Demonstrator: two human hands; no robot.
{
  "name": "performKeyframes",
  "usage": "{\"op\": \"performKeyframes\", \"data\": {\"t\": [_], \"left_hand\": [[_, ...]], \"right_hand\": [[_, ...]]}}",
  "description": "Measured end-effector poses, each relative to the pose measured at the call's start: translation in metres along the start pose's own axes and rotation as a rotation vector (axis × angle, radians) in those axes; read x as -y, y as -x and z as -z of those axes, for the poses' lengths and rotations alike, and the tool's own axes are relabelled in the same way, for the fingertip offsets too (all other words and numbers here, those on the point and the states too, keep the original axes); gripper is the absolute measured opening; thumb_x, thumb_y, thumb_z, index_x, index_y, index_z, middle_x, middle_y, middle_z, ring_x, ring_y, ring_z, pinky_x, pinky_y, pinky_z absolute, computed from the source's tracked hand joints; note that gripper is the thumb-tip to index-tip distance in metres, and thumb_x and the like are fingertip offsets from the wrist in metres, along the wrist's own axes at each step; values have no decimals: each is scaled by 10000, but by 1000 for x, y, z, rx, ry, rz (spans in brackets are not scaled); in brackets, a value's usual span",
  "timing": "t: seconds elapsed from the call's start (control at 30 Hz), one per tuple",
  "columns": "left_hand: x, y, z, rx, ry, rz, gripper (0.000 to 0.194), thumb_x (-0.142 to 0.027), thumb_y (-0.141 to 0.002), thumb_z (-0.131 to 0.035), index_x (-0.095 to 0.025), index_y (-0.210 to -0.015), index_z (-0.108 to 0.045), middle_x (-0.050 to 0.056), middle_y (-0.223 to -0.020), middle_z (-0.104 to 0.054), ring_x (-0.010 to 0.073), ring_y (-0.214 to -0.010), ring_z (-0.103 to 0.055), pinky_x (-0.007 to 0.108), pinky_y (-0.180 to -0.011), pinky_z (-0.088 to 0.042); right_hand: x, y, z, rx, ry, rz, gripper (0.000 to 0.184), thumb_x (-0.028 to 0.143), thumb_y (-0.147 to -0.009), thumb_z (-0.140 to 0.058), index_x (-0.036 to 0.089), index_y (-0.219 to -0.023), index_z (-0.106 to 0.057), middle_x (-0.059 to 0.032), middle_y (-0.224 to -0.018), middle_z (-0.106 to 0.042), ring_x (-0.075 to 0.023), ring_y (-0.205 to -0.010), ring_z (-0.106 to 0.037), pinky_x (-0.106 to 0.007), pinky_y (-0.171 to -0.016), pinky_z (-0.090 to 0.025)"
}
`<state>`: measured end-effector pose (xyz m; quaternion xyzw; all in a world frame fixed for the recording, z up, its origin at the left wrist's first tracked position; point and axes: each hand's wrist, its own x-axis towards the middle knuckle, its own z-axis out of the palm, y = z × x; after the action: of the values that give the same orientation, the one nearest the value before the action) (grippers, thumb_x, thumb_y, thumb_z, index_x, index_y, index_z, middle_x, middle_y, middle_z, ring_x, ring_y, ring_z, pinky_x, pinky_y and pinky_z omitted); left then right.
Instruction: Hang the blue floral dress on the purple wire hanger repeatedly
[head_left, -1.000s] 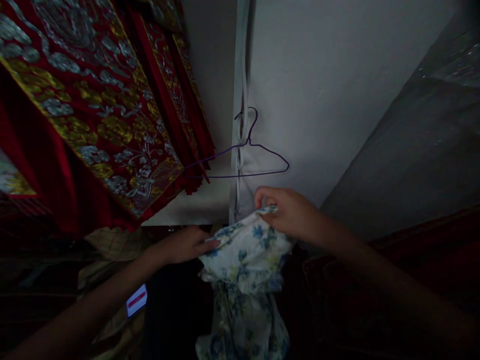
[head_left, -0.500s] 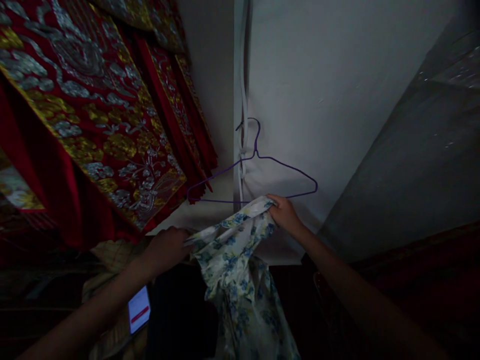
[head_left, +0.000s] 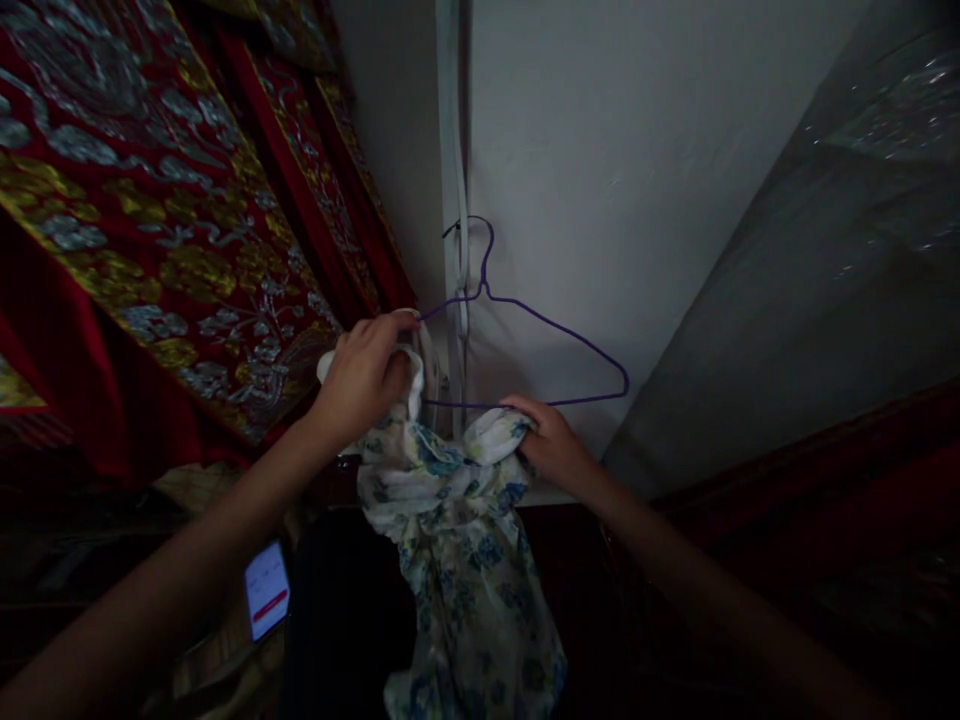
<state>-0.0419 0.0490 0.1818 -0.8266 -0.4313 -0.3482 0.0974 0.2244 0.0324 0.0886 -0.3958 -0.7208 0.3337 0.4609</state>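
Observation:
A purple clothes hanger point(head_left: 553, 325) hangs by its hook from a pale strap against the wall. Below it, a white dress with a blue and yellow floral print point(head_left: 457, 530) hangs down from both hands. My left hand point(head_left: 367, 375) is closed on one shoulder of the dress, whose cloth now covers the hanger's left end. My right hand point(head_left: 551, 440) pinches the other shoulder, just under the hanger's bottom bar. The hanger's right end is bare.
Red cloth with silver and gold embroidery point(head_left: 187, 230) hangs on the left. The pale strap point(head_left: 454, 120) runs down the wall point(head_left: 600, 150). A lit phone point(head_left: 267, 590) lies at lower left. Clear plastic sheeting point(head_left: 810, 260) covers the right side.
My left hand has risen and brought one shoulder of the dress up over the hanger's left end. My right hand stays just below the bar, still gripping the dress.

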Motion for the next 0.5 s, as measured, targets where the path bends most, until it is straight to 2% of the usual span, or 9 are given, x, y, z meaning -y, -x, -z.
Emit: {"op": "performKeyframes", "data": {"t": [0.07,0.1,0.2,0.23,0.27,0.3,0.37,0.43,0.5], "left_hand": [[13,-8,-3,-15,-18,-5,498,-101,-896,-403,-135,-1365,-566,127,-1295,-671,283,-1186,-597,473,-1062,-457],[22,-10,-4,-4,-13,-10,503,-92,-899,-385,-125,-1360,-583,126,-1242,-689,273,-1144,-608,450,-1039,-471],[41,-11,-3,15,-8,-10,456,-105,-913,-379,-114,-1271,-662,126,-1142,-705,260,-1073,-617,412,-995,-491],[45,-10,-2,8,-8,-5,445,-115,-917,-386,-111,-1260,-670,129,-1134,-702,263,-1071,-614,415,-994,-490],[46,-10,-1,-1,-5,-4,438,-123,-920,-394,-111,-1257,-673,131,-1130,-699,266,-1073,-612,418,-997,-487],[46,-10,-1,-9,4,-6,433,-130,-924,-398,-114,-1257,-674,129,-1126,-694,265,-1073,-611,419,-999,-486],[45,-10,1,-20,38,-12,418,-147,-939,-397,-127,-1249,-676,120,-1130,-675,252,-1074,-611,400,-997,-488],[44,-10,3,-44,65,10,375,-193,-962,-406,-143,-1205,-688,112,-1150,-645,237,-1089,-606,374,-997,-486],[47,-9,5,-97,86,80,316,-280,-967,-465,-148,-1148,-689,106,-1152,-636,232,-1087,-602,358,-988,-481]], "right_hand": [[7,8,0,-25,43,18,511,141,-748,-517,211,-1229,-675,-41,-1007,-743,-205,-909,-672,-311,-816,-492],[10,12,6,-69,67,6,648,123,-748,-524,237,-1384,-586,-38,-1029,-743,-202,-887,-678,-314,-800,-500],[19,20,35,-384,131,-33,925,152,-759,-618,254,-1609,-267,-18,-900,-725,-187,-683,-637,-306,-664,-499],[21,20,48,-492,157,-39,957,193,-761,-670,245,-1617,-245,-18,-876,-717,-186,-652,-622,-307,-638,-496],[22,19,61,-564,181,-49,923,251,-762,-714,229,-1594,-313,-28,-867,-715,-188,-645,-619,-310,-625,-496],[24,18,73,-594,202,-70,816,322,-764,-740,210,-1519,-452,-43,-861,-718,-193,-654,-627,-313,-618,-499],[28,14,96,-543,211,-150,500,455,-764,-749,182,-1182,-719,-72,-837,-731,-200,-672,-647,-312,-601,-503],[35,13,115,-435,130,-262,375,539,-743,-758,179,-846,-751,-87,-776,-735,-194,-639,-651,-304,-562,-496],[46,15,127,-307,-11,-375,388,565,-690,-805,191,-710,-705,-84,-690,-716,-179,-549,-626,-297,-495,-467]]}}
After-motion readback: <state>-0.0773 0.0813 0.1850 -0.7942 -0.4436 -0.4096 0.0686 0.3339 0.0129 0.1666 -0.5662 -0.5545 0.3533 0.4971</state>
